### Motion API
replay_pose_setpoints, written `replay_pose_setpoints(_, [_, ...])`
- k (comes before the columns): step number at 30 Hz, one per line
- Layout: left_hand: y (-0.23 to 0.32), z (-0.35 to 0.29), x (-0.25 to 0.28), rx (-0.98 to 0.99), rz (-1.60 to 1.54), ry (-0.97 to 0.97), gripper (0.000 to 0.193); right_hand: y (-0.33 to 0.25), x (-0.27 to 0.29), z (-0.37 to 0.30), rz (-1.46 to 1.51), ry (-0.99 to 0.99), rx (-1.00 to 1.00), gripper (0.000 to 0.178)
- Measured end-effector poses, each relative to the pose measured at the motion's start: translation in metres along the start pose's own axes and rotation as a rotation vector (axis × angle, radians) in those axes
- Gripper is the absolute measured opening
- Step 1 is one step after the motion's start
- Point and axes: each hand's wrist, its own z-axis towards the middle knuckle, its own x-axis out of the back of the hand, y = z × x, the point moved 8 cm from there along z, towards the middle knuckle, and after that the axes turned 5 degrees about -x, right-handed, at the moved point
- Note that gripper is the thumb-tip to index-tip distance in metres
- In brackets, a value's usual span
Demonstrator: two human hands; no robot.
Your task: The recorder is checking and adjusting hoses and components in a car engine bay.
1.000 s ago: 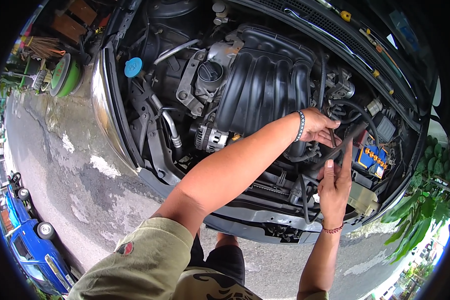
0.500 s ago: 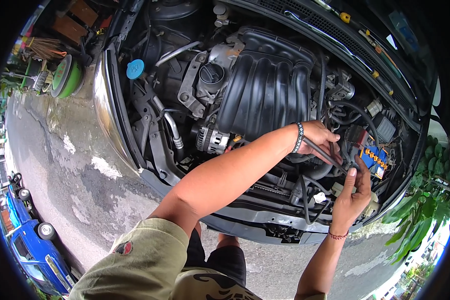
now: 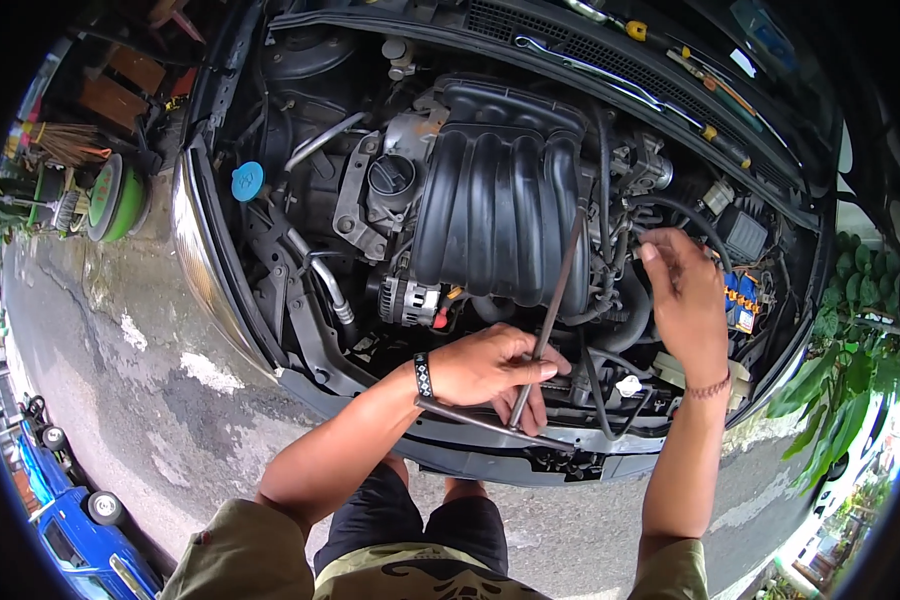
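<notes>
My left hand [image 3: 490, 372] is closed around the shaft of a T-handle wrench [image 3: 560, 290], over the front of the engine bay. The shaft slants up across the black ribbed engine cover [image 3: 505, 200], and the crossbar passes below my palm toward the front panel. To the right, my right hand [image 3: 688, 290] is raised beside the hoses, with its fingers curled and the thumb bent in close to them. Anything between those fingertips is too small to make out. Behind that hand sits the blue battery [image 3: 742, 298] with orange caps, partly covered by it.
A spanner [image 3: 590, 68] and several yellow-handled tools [image 3: 727, 148] lie along the cowl below the windscreen. On the left are a blue reservoir cap [image 3: 247, 181], the black oil filler cap [image 3: 392, 175] and the headlight [image 3: 205, 255]. Leafy plants [image 3: 850, 370] border the right side.
My left hand has moved left and nearer, bringing the T-handle wrench away from the battery side. My right hand has left the wrench and moved up toward the hoses. The view has shifted slightly.
</notes>
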Motion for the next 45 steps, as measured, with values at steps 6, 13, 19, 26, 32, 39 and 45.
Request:
replay_pose_setpoints(6, [0.053,0.062,0.019,-0.113,0.053,0.172,0.036,-0.013,-0.012,-0.101,0.480,0.023,-0.101,0.096])
replay_pose_setpoints(13, [0.065,0.119,0.053,-0.096,0.271,0.361,0.027,0.015,-0.042,-0.065,0.227,0.279,-0.030,0.052])
replay_pose_setpoints(19, [0.076,0.133,0.067,-0.071,0.242,0.338,0.038,0.030,-0.052,-0.045,0.070,0.262,-0.157,0.031])
replay_pose_setpoints(26, [0.085,0.137,0.073,-0.069,0.225,0.318,0.042,0.032,-0.045,-0.032,0.504,0.309,-0.262,0.029])
replay_pose_setpoints(32, [0.099,0.140,0.072,-0.080,0.215,0.284,0.043,0.030,-0.037,-0.023,0.706,0.288,-0.326,0.036])
replay_pose_setpoints(39, [0.106,0.140,0.072,-0.080,0.266,0.269,0.043,0.032,-0.039,-0.022,0.795,0.299,-0.355,0.042])
replay_pose_setpoints(45, [0.106,0.141,0.073,-0.098,0.266,0.264,0.045,0.045,-0.050,-0.027,0.984,0.333,-0.449,0.044])
